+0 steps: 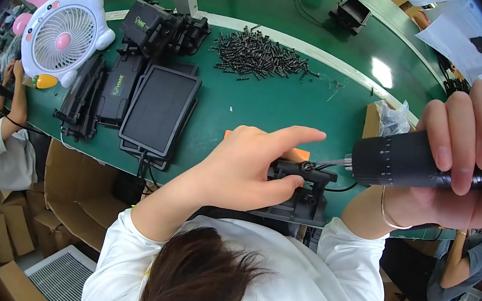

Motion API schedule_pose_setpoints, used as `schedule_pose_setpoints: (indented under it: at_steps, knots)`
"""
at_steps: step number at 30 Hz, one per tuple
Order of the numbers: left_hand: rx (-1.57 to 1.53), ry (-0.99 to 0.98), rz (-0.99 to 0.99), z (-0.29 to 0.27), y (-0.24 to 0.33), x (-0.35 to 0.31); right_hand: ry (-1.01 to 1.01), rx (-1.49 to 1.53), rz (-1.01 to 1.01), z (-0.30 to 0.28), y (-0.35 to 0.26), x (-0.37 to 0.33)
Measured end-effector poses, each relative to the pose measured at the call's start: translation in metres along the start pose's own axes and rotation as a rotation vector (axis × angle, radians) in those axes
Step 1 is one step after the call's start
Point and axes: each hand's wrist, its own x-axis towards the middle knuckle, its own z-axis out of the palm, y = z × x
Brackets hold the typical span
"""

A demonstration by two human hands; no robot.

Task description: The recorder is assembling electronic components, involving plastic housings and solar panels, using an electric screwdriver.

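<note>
My right hand (464,142) is wrapped around a black electric screwdriver (384,159), held almost level with its bit pointing left. The bit's tip meets a round joint on top of a black plastic bracket (307,201) at the table's near edge. My left hand (251,164) lies over the left part of this bracket, its thumb against it and its index finger stretched out above. The other left fingers are curled and partly hidden. Something orange (297,155) shows behind the bracket, beside the left hand. A black cable runs right from the bracket.
On the green table (247,103), dark solar panels (159,107) and black housings (117,87) lie left, near a white fan (65,38). A heap of small black screw-like parts (259,53) lies farther back. A cardboard box with clear plastic (377,122) stands right. Other people sit at both sides.
</note>
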Motion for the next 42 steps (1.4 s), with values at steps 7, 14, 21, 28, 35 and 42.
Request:
schedule_pose_setpoints:
  at_steps: [7,14,21,28,35,42]
  knots:
    - [0.012,0.005,-0.038,-0.001,0.001,0.001,0.031,-0.036,0.074,0.001,0.001,-0.004]
    - [0.017,0.002,-0.015,-0.001,0.001,0.002,0.037,-0.057,0.138,-0.011,-0.024,-0.01]
    - [0.019,0.013,0.027,0.001,-0.004,0.0,-0.011,-0.068,0.221,0.022,0.02,0.007]
    - [0.067,0.045,0.058,0.004,-0.005,0.0,-0.09,-0.1,0.272,0.031,0.037,0.02]
    - [0.043,0.046,0.059,0.006,-0.007,-0.001,-0.119,-0.17,0.24,0.034,0.041,0.016]
    - [0.115,0.076,0.103,0.006,-0.006,0.001,0.026,-0.211,0.166,0.037,0.041,0.011]
